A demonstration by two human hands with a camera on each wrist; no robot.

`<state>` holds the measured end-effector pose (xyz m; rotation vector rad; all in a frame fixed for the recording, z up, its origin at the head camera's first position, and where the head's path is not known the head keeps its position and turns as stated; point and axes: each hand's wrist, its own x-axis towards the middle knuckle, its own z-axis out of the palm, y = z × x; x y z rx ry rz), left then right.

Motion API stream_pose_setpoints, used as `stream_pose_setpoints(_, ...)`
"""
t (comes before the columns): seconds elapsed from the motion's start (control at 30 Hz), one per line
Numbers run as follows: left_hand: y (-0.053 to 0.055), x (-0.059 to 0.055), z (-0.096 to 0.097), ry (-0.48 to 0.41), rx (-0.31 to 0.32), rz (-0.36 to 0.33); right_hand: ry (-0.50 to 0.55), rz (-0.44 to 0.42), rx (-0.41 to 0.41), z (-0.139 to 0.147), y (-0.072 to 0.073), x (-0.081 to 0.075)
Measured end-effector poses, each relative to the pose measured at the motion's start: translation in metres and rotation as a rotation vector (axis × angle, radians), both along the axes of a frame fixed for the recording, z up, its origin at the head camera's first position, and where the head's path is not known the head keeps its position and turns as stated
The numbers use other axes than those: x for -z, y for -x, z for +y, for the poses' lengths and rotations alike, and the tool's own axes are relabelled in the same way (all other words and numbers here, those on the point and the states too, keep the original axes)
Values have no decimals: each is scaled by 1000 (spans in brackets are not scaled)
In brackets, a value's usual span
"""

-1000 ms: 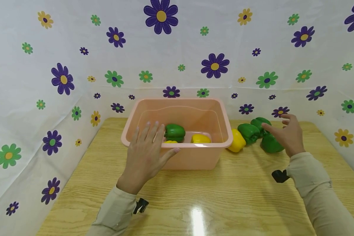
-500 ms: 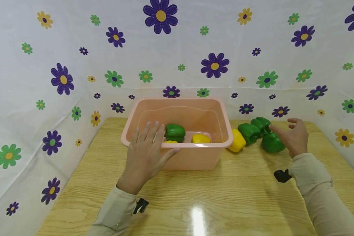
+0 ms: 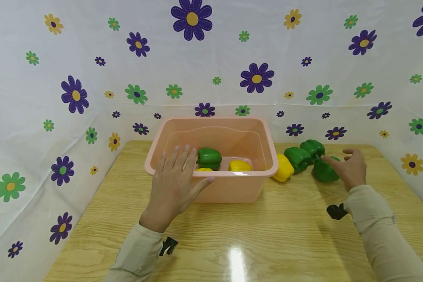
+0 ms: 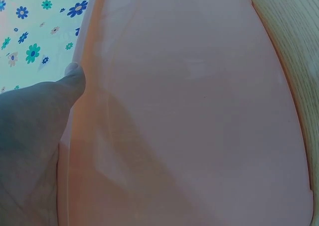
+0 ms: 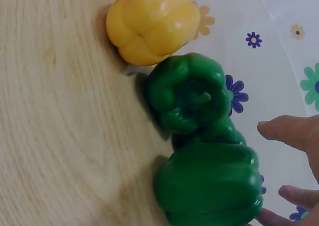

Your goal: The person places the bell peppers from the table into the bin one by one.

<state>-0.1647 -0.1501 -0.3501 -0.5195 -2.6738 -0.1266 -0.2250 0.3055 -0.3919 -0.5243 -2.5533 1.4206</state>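
From my feed, I saw left hand (image 3: 174, 186) straight-fingered on pink tub (image 3: 229, 188), right hand (image 3: 352, 170) loose-fingered beside green bell pepper (image 3: 325, 172).

Peppers (image 3: 297, 159) R of tub (image 3: 229, 188) (more in)

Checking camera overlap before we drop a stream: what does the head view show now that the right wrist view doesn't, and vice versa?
Head only: the left hand, most of the pink bin, the inner green pepper and inner yellow pepper, and the left sleeve.

Right wrist only: a clear look at the stem of the middle green pepper; the head view is too dark there to make it out.

Both: the right hand, loose yellow pepper, middle green pepper, near green pepper, rear green pepper, table and flowered backdrop.
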Motion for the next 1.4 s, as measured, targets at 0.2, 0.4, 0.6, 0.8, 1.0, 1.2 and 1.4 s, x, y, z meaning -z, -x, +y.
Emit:
stream_pose_setpoints(0.2,0,0,0,-1,1,0,-4,-17,-1,1,0,6)
stream_pose_setpoints(0.4,0,1,0,-3,8,17,19,-32,-2,2,-1,11)
stream_pose_setpoints(0.6,1,2,0,-6,7,13,37,-77,-9,2,0,14)
stream_pose_setpoints(0.8,1,3,0,-5,6,3,44,-103,-1,3,0,18)
stream_pose_setpoints(1.0,2,2,0,-2,4,9,45,-117,-7,2,-1,21)
stream_pose_setpoints(1.2,2,2,0,4,-1,0,29,-120,-18,3,-1,23)
stream_pose_setpoints(1.4,2,1,0,3,-5,-11,18,-122,-20,4,1,26)
